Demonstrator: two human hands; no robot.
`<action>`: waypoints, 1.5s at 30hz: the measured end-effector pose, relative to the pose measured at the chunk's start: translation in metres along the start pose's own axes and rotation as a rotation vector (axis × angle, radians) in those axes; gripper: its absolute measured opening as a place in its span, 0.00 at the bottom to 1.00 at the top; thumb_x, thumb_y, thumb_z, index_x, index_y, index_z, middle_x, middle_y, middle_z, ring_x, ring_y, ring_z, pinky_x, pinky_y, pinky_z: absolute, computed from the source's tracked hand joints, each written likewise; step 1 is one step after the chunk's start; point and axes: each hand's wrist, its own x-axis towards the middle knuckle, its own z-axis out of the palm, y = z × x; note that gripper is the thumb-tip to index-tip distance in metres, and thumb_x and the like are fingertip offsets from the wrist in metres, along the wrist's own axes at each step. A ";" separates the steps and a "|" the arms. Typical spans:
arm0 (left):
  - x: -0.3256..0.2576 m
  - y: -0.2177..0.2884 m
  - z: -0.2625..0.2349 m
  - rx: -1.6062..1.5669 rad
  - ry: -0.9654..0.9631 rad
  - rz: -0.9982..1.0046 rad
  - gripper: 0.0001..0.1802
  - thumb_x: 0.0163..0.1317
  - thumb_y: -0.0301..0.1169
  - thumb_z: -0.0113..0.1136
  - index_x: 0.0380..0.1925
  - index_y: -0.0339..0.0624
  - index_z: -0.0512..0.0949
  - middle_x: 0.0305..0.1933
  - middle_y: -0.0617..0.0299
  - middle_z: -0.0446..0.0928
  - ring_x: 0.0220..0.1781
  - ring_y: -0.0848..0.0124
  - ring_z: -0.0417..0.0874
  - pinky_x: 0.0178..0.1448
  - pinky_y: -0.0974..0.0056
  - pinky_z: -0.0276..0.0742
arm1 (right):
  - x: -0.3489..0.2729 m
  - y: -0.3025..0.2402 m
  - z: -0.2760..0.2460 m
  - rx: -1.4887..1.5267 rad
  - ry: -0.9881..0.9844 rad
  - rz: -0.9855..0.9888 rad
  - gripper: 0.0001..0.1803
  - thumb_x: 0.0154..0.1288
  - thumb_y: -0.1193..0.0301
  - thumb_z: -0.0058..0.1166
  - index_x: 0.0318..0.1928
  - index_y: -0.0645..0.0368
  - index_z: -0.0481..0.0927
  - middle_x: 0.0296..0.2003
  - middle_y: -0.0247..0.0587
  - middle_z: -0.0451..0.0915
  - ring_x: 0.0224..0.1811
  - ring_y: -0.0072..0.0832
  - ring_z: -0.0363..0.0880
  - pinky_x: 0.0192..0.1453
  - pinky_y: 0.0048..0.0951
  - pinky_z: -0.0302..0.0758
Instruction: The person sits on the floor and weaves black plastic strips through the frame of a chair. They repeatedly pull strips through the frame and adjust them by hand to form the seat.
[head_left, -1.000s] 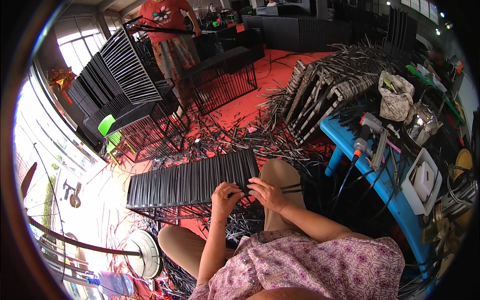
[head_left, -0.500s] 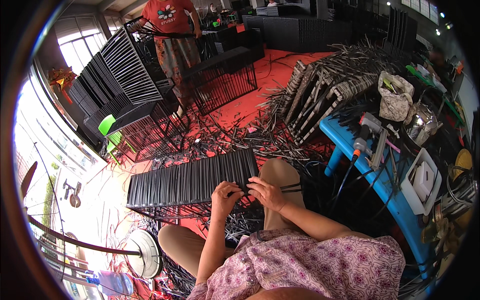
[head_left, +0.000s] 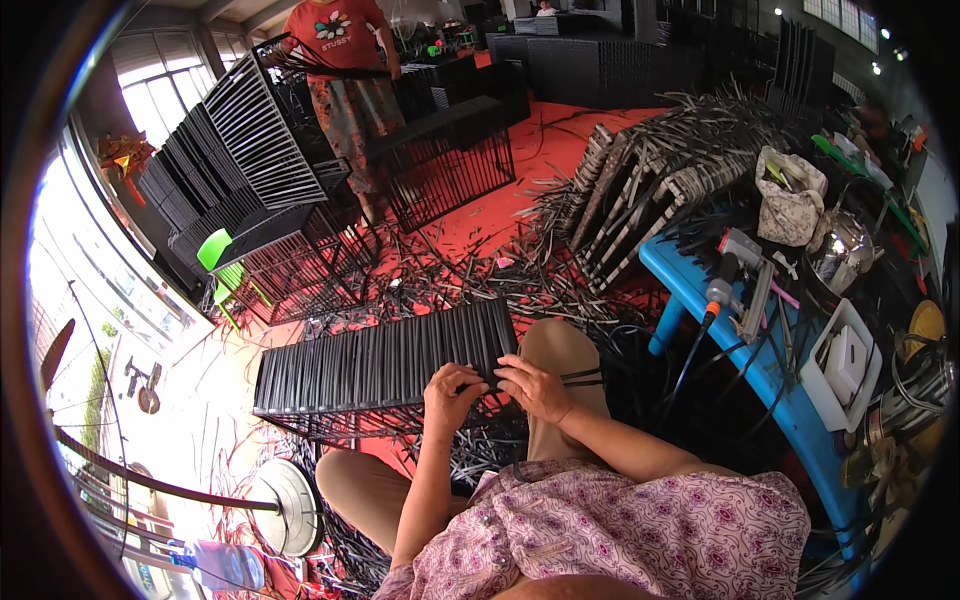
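Observation:
A long black woven panel [head_left: 370, 362] on a wire frame lies across my lap, running from left to centre. My left hand [head_left: 452, 393] pinches its near edge, fingers curled on the black strips. Close beside it, my right hand [head_left: 535, 387] grips a black strip [head_left: 582, 377] at the panel's right end, and the strip's loose end sticks out to the right over my knee. Both forearms come up from the lower edge over my patterned pink top.
A blue bench [head_left: 760, 360] at right carries a power tool [head_left: 722, 272], a cloth bag [head_left: 790, 195] and a white tray [head_left: 845, 365]. Black strip offcuts litter the red floor [head_left: 470, 235]. Stacked woven frames [head_left: 640, 190] and wire cages [head_left: 450, 165] stand beyond. A person in a red shirt [head_left: 345, 60] stands at the back.
My hands have stayed at the panel's right end with only slight finger movement. The person at the back has shifted a little.

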 end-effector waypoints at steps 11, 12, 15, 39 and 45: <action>0.001 -0.001 0.001 0.001 0.008 0.023 0.08 0.51 0.25 0.76 0.31 0.36 0.88 0.38 0.55 0.85 0.49 0.59 0.88 0.54 0.58 0.82 | 0.001 0.002 0.001 0.008 -0.008 0.008 0.13 0.69 0.65 0.64 0.51 0.55 0.86 0.57 0.36 0.82 0.47 0.36 0.87 0.47 0.36 0.85; 0.002 -0.001 0.001 0.003 0.009 0.031 0.09 0.51 0.27 0.77 0.31 0.37 0.88 0.38 0.56 0.86 0.49 0.59 0.88 0.53 0.58 0.82 | 0.002 0.001 -0.001 0.018 -0.030 0.030 0.13 0.71 0.65 0.63 0.52 0.55 0.86 0.58 0.37 0.82 0.50 0.38 0.87 0.49 0.36 0.85; 0.002 -0.001 0.001 0.008 0.012 0.030 0.08 0.52 0.27 0.76 0.31 0.38 0.88 0.38 0.55 0.85 0.48 0.59 0.88 0.53 0.58 0.82 | 0.004 0.000 -0.001 0.034 -0.032 0.048 0.13 0.71 0.66 0.61 0.52 0.55 0.85 0.58 0.38 0.82 0.52 0.39 0.87 0.51 0.37 0.85; -0.001 -0.006 0.000 0.033 0.024 0.064 0.09 0.50 0.30 0.77 0.32 0.41 0.88 0.38 0.58 0.86 0.50 0.59 0.88 0.55 0.57 0.83 | -0.002 -0.003 0.001 0.050 -0.001 0.051 0.12 0.70 0.66 0.63 0.50 0.54 0.86 0.55 0.36 0.83 0.51 0.38 0.87 0.52 0.37 0.84; -0.001 -0.002 0.000 0.071 0.019 0.038 0.09 0.50 0.29 0.77 0.31 0.41 0.88 0.37 0.58 0.85 0.50 0.59 0.88 0.54 0.57 0.83 | -0.001 -0.002 0.001 0.065 -0.002 0.047 0.12 0.71 0.66 0.62 0.51 0.56 0.86 0.55 0.39 0.82 0.52 0.40 0.86 0.53 0.37 0.83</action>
